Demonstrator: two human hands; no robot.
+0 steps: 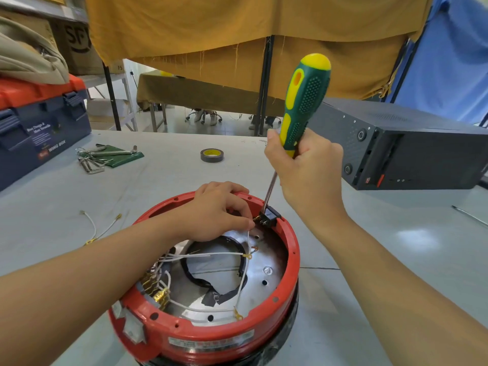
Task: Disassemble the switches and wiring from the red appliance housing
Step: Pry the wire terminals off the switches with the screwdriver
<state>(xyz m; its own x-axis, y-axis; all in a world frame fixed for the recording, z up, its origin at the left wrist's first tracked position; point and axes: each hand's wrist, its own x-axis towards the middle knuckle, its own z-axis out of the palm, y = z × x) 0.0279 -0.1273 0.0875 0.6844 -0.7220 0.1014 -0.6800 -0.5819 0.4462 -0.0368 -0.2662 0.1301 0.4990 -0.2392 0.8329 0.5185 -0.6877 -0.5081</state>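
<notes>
Now, right grip (303, 165): I held it clenched round the screwdriver (303, 101), tip at socket (269, 216), housing (290, 249) one o'clock.
Left grip (219, 210): pinched white wire (244, 276).
Risk: blade slipping, I judged, gouging fingers.

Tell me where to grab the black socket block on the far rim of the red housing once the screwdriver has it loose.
Judging from its pose, pinch the black socket block by its two plastic side faces, coming from above and outside the red housing rim. Its brass prongs and white wire face inward, where the left hand is, so that side is crowded. The right hand holds the screwdriver at its top.
</notes>
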